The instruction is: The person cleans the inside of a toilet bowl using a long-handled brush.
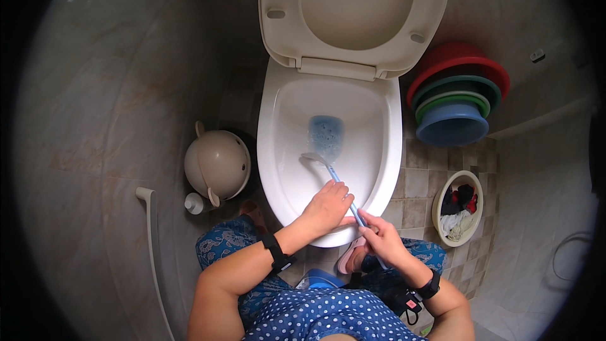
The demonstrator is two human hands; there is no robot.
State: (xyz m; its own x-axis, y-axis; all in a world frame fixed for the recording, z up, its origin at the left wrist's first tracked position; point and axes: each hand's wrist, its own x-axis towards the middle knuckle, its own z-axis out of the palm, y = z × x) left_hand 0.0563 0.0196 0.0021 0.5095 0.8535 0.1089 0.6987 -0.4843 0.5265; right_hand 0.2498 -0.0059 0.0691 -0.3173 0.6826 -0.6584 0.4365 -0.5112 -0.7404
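A toilet brush (336, 177) with a pale blue handle slants across the front of a white toilet bowl (268, 151). Its grey-white head rests low inside the bowl, just short of the blue water (326, 136). My left hand (328, 206) is closed round the handle over the front rim. Farther down the same handle, my right hand (384, 241) grips it, thumb and fingers pressed on the shaft. The handle's end sticks out below my right hand. Behind the bowl, the toilet seat and lid (281, 31) stand raised.
Left of the toilet is a round beige bin (218, 164) beside a small white bottle (194, 203). A white grab bar (150, 233) runs along the left wall. Stacked basins (457, 123) lean at the right, above an oval tub (437, 215) holding cloths (456, 221).
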